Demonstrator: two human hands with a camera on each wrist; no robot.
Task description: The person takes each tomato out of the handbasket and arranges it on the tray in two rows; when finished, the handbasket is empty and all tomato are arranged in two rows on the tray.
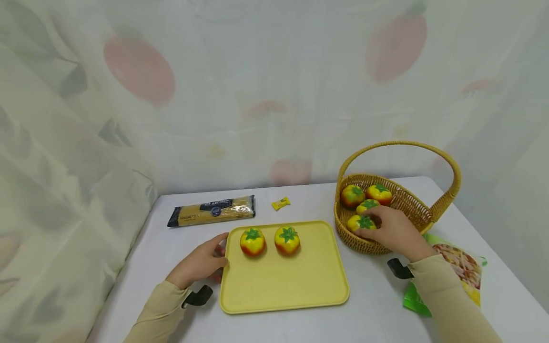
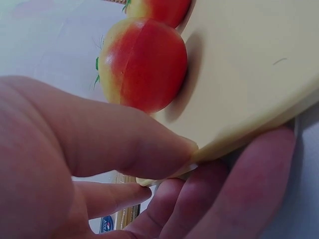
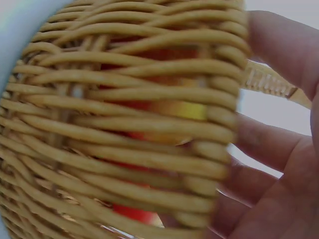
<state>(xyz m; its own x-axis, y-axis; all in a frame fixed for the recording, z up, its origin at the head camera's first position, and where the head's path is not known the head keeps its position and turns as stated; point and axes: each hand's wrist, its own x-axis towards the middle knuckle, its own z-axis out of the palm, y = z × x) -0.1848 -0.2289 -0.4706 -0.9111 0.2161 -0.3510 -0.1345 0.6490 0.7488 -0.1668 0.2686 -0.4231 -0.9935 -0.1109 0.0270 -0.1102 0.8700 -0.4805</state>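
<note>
My left hand (image 1: 201, 261) grips the left edge of a yellow tray (image 1: 283, 286). In the left wrist view the thumb (image 2: 149, 144) lies on its rim and the fingers curl underneath. Two red-and-yellow tomatoes (image 1: 252, 242) with green leafy tops sit side by side near the tray's far edge. My right hand (image 1: 396, 232) reaches over the rim of a wicker basket (image 1: 364, 247), its thumb and fingers around the front tomato (image 1: 359, 223). Several tomatoes are in the basket. In the right wrist view the woven wall (image 3: 124, 104) hides the fingertips.
A spaghetti pack (image 1: 214, 211) lies at the back left, with a small yellow wrapped sweet (image 1: 280, 204) to its right. A green food bag (image 1: 461, 267) is partly under the right forearm. The basket's tall handle (image 1: 401, 143) arches behind the right hand. A patterned curtain hangs behind the table.
</note>
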